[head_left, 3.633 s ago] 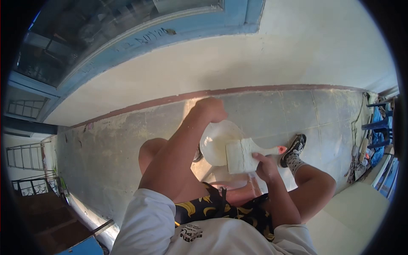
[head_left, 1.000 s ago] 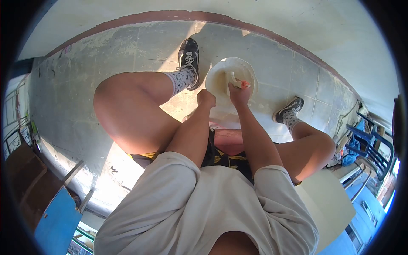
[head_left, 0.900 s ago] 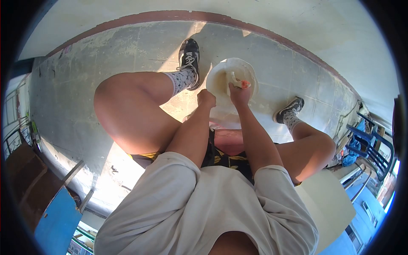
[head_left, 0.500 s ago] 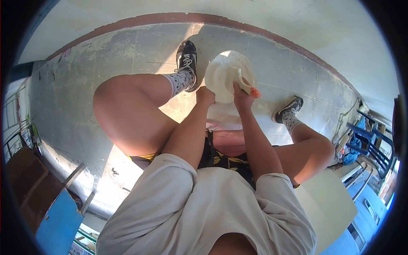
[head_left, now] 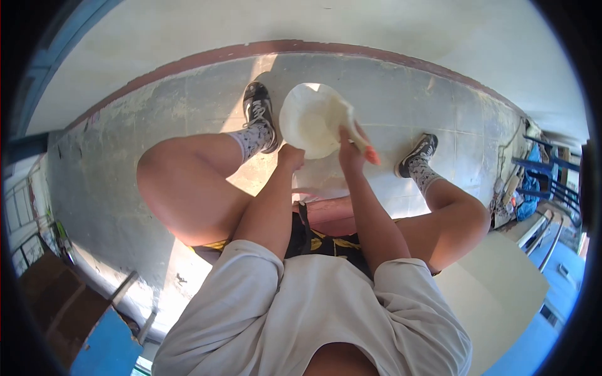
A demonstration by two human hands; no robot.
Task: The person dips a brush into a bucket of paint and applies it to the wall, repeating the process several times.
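A white round container, its open mouth facing me, is held over the floor between my feet. My left hand is closed at its lower left rim. In my right hand, at the container's right side, is a long pale tool with an orange-red end. Its pale part lies across the container's right wall and looks smeared, so its exact kind does not show. The fingers of my right hand are wrapped around it.
My black shoes stand apart on the grey tiled floor, with a wall beyond. Blue chairs and bags are at the right. A blue and brown board with metal legs is at the lower left. I sit on a pink seat.
The container and both hands have shifted slightly left and down in the view, along with the whole scene. In my right hand, the tool has turned, its orange end now lower.
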